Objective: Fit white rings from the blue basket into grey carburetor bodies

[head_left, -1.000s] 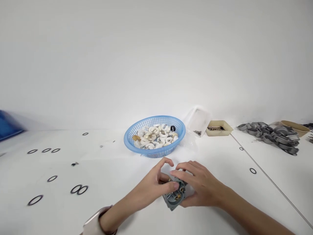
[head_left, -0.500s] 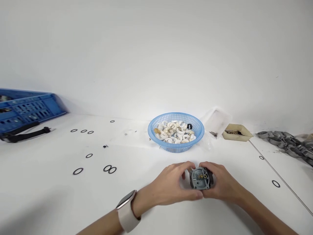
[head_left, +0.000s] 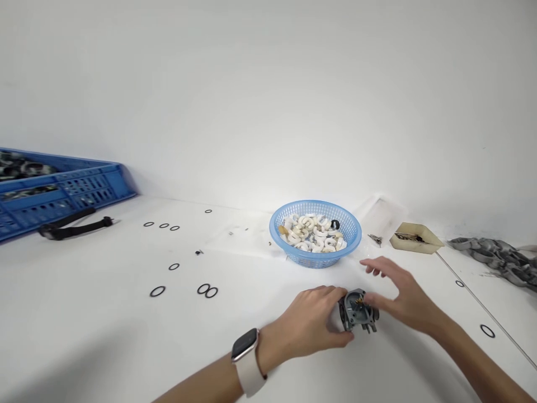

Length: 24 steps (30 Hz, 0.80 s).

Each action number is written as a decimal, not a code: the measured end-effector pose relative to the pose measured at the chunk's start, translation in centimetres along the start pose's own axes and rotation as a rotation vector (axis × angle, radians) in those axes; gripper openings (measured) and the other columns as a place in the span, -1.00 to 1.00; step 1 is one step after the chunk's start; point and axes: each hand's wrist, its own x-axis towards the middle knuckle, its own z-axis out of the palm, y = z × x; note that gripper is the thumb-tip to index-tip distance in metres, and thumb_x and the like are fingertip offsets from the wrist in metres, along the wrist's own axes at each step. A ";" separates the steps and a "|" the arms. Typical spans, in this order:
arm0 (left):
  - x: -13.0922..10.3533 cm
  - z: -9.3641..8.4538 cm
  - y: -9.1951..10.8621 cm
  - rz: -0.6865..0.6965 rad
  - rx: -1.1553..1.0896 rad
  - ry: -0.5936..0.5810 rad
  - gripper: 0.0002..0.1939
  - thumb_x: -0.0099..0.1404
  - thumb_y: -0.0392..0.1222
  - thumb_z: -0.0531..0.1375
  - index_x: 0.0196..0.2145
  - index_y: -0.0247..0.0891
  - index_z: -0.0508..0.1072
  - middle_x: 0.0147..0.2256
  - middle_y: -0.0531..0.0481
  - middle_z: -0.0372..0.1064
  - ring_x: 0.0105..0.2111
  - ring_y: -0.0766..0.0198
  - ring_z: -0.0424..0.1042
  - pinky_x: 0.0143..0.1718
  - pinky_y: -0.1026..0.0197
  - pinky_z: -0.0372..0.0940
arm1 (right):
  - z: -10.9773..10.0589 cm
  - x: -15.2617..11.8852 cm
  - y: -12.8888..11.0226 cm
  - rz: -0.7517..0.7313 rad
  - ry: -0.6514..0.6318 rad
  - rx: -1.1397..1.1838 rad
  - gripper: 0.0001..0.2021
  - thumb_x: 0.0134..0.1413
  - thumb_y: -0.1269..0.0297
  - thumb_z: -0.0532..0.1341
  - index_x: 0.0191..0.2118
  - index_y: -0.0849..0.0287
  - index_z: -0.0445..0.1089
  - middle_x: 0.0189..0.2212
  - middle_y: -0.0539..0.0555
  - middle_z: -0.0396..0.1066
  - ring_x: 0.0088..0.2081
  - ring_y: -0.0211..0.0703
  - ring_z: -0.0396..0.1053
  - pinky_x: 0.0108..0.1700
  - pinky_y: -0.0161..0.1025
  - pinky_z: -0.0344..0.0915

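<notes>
A grey metal carburetor body (head_left: 356, 318) with small brass jets inside its open bowl side is at the lower middle. My left hand (head_left: 312, 322), with a watch on the wrist, grips it from the left, thumb at the near side and fingers over the far side. My right hand (head_left: 400, 296) is off the body's right side, fingers stretched apart, holding nothing; its thumb overlaps the bowl's edge in view, and I cannot tell whether it touches. Beyond the hands stands a blue basket (head_left: 315, 261) full of white C-shaped floats, one of them black.
Black O-rings (head_left: 158, 291) lie scattered at left and right. A blue crate (head_left: 92, 187) of parts and a black strap (head_left: 84, 226) are at far left. At right are small metal pins (head_left: 375, 239), a cream tray (head_left: 413, 246) and a pile of grey castings (head_left: 499, 260).
My right hand has let go of the carburetor body and opened toward the upper right. My left hand keeps its hold, and the body is turned slightly. The view has shifted left.
</notes>
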 end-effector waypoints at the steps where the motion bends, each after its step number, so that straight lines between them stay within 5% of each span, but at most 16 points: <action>1: 0.0 0.0 0.0 0.007 -0.001 0.004 -0.45 0.13 0.01 0.37 0.05 -0.13 0.39 -0.10 -0.01 0.49 -0.16 0.01 0.48 -0.19 0.11 0.33 | -0.6 1.1 -0.3 -0.018 0.049 -0.038 -0.58 0.22 -0.02 0.23 0.13 -0.02 0.37 -0.05 0.14 0.43 -0.02 0.08 0.37 0.02 0.06 0.35; 3: 0.0 0.1 -0.1 0.015 -0.002 0.009 -0.44 0.14 0.03 0.36 0.07 -0.13 0.39 -0.09 -0.02 0.49 -0.14 -0.01 0.48 -0.17 0.09 0.33 | -1.5 3.9 -1.3 -0.034 0.044 -0.131 -0.68 0.25 -0.02 0.20 0.00 0.01 0.45 -0.07 0.13 0.46 -0.02 0.08 0.37 -0.02 0.03 0.34; 6: 0.0 0.0 -0.2 0.012 -0.007 0.006 -0.46 0.16 0.05 0.35 0.07 -0.12 0.40 -0.10 -0.04 0.49 -0.14 -0.02 0.48 -0.16 0.08 0.34 | -1.8 9.2 -3.3 -0.069 -0.135 -0.263 -0.74 0.29 0.06 0.15 -0.10 0.05 0.51 -0.09 0.11 0.49 -0.02 0.03 0.38 -0.02 -0.05 0.32; 10: 0.0 0.1 -0.3 0.034 -0.018 0.007 -0.47 0.15 0.05 0.35 0.04 -0.12 0.42 -0.11 -0.04 0.49 -0.14 -0.03 0.49 -0.16 0.09 0.34 | -0.4 16.0 -4.5 -0.025 -0.312 -0.418 -0.85 0.21 0.32 0.23 -0.15 0.11 0.54 -0.10 0.12 0.51 0.00 0.04 0.39 -0.02 -0.11 0.29; 13: 0.0 0.1 -0.4 0.057 0.015 0.014 -0.52 0.14 0.06 0.34 -0.02 -0.13 0.42 -0.16 -0.02 0.49 -0.18 -0.01 0.50 -0.21 0.12 0.34 | 1.0 19.5 -4.0 0.079 -0.397 -0.466 -0.86 0.21 0.30 0.28 -0.14 0.18 0.52 -0.10 0.15 0.50 -0.06 0.01 0.43 -0.04 -0.09 0.37; 19: 0.1 0.0 -0.5 0.063 0.096 -0.020 -0.51 0.13 0.14 0.34 -0.09 -0.16 0.42 -0.20 -0.03 0.49 -0.25 0.01 0.51 -0.29 0.15 0.32 | 4.2 21.1 -2.3 0.191 -0.489 -0.405 -0.67 0.32 0.16 0.23 0.11 0.17 0.37 0.07 0.14 0.39 -0.03 -0.02 0.44 -0.02 0.01 0.44; 24: 0.1 0.1 -0.6 0.114 0.138 0.020 -0.55 0.14 0.16 0.34 -0.14 -0.17 0.40 -0.25 -0.01 0.49 -0.28 0.02 0.51 -0.35 0.17 0.29 | 3.3 20.2 -2.0 0.139 -0.451 -0.156 -0.71 0.25 0.07 0.26 -0.15 0.23 0.49 -0.14 0.11 0.50 -0.17 -0.06 0.47 -0.15 -0.13 0.44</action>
